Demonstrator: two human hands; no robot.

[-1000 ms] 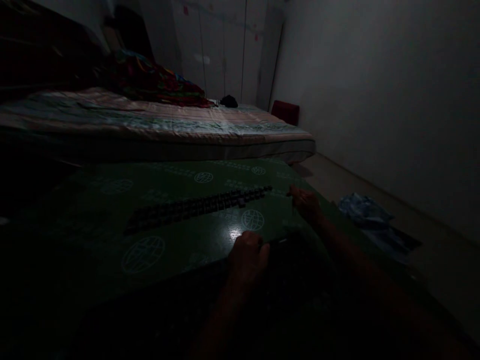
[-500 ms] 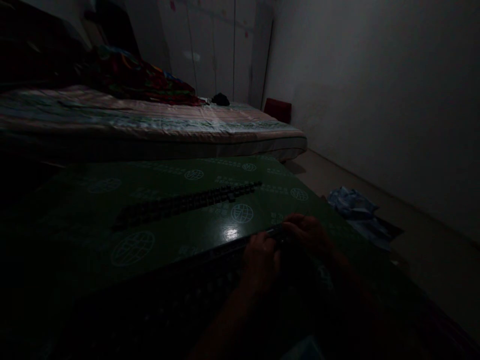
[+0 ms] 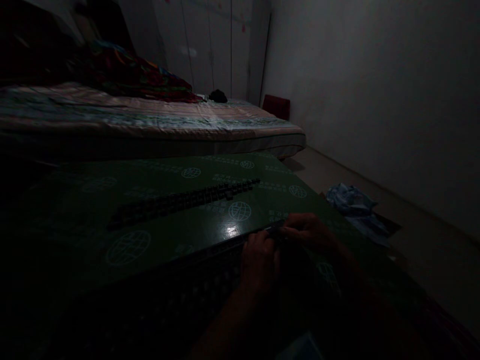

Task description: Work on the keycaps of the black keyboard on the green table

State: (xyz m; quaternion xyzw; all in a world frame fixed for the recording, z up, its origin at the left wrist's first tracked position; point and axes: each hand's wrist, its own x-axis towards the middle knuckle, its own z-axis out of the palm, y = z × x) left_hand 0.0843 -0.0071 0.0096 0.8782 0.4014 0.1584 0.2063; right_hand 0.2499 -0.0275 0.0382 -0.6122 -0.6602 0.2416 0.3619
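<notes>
Left hand [image 3: 259,256]: fingers curled, laid on the far edge of the dark keyboard [image 3: 210,287]; whether anything is gripped can't be told, too dark. Right hand [image 3: 309,231]: fingers bunched and bent down at the keyboard's right end, fingertips set just beside the left's; whether a small part is pinched can't be told. Keyboard is placed under the left hand and stretched out to its left, near side lost in shadow. Loose black keycaps [image 3: 183,200] are laid out in rows beyond the hands, to the left. All carried on a green table [image 3: 277,197] printed with globe marks. Crumpled cloth [image 3: 350,200] is seen on the floor, right of the right hand. Bed [image 3: 187,122] is seen farthest out, past the keycaps.
</notes>
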